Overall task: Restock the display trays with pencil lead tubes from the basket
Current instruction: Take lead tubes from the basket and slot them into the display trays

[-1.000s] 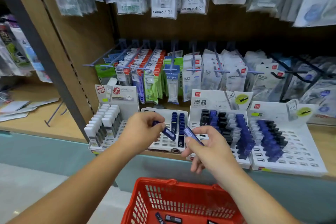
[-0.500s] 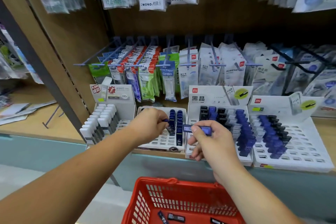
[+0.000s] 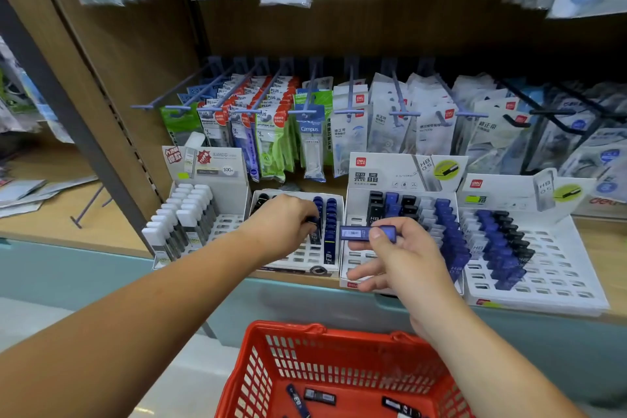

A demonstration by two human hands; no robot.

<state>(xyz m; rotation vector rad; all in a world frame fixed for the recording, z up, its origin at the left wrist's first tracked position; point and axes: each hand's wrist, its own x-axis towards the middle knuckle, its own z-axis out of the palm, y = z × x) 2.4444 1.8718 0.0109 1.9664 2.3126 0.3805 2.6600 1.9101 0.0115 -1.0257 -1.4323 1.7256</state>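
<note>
Fingertips [image 3: 376, 234] of the right hand [image 3: 407, 261] pinch a blue lead tube [image 3: 356, 233], held level above the front part of the tall-backed tray [image 3: 353, 187]. The left hand [image 3: 281, 224] is palm down over the small tray [image 3: 305, 260], its fingers curled on a dark tube [image 3: 312, 220] beside the blue row. Open slots show in front of both hands. The red basket [image 3: 339, 341] with loose tubes [image 3: 319, 396] sits below the forearms.

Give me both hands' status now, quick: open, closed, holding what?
Left hand: closed on a dark lead tube, mostly hidden.
Right hand: fingers pinching a blue lead tube.
</note>
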